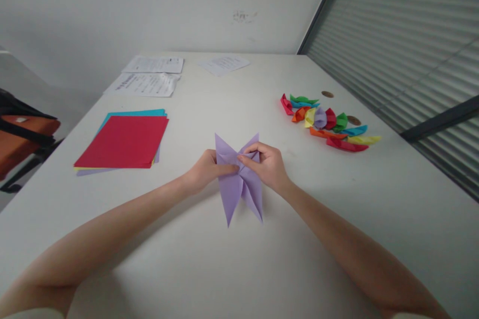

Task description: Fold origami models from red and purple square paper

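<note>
A folded sheet of purple origami paper [231,190] is held up over the white table, with pointed flaps at its corners. My left hand [206,172] grips its left side, the thumb lying flat across the front and the fingers mostly hidden behind. On the upper right, my right hand [270,164] pinches a fold near the paper's middle between thumb and index finger. Two long points hang downward with a gap between them, and two shorter ones rise at the top.
To the left lies a stack of coloured paper [125,142], red on top. Several small folded paper pieces [321,117] in many colours are grouped at the right. Printed sheets [145,84] rest at the table's back left. An orange chair [26,139] stands beyond the left edge.
</note>
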{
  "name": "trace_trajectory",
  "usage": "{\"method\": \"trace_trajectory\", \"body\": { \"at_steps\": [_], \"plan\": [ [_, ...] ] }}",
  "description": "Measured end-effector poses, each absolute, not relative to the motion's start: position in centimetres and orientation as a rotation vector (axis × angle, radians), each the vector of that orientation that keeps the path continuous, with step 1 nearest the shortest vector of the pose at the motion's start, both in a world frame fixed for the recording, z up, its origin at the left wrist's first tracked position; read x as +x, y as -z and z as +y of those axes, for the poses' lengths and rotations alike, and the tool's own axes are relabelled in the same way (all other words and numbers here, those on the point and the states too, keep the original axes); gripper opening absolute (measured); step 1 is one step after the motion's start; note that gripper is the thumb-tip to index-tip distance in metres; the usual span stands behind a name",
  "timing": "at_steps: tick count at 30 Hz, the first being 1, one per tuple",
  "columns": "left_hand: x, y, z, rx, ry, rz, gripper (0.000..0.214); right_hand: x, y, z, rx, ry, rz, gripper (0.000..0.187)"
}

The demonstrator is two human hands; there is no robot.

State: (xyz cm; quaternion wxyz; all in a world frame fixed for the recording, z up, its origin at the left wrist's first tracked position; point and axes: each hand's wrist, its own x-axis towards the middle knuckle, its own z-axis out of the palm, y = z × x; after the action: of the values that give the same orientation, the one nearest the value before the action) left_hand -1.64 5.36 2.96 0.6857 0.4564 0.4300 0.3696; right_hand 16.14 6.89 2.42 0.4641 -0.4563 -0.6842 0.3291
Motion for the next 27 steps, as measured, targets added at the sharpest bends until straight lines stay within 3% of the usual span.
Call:
{"method": "trace_trajectory", "body": {
  "at_steps": [22,25,27],
  "plan": [
    [-1.58,-2.67,5.35,1.098,-0.879,1.069,0.030,16.07,-2.19,6.85,-1.117,-0.827,-1.723,0.014],
    [-1.62,-2.65,5.47,1.081,-0.880,1.068,0.031,16.04,-2.12,6.87,-1.107,-0.895,-1.686,0.019],
    [-1.68,-2.61,5.62,1.062,-0.894,1.072,0.032,16.00,-2.03,6.91,-1.075,-1.022,-1.578,0.039]
  ]
}}
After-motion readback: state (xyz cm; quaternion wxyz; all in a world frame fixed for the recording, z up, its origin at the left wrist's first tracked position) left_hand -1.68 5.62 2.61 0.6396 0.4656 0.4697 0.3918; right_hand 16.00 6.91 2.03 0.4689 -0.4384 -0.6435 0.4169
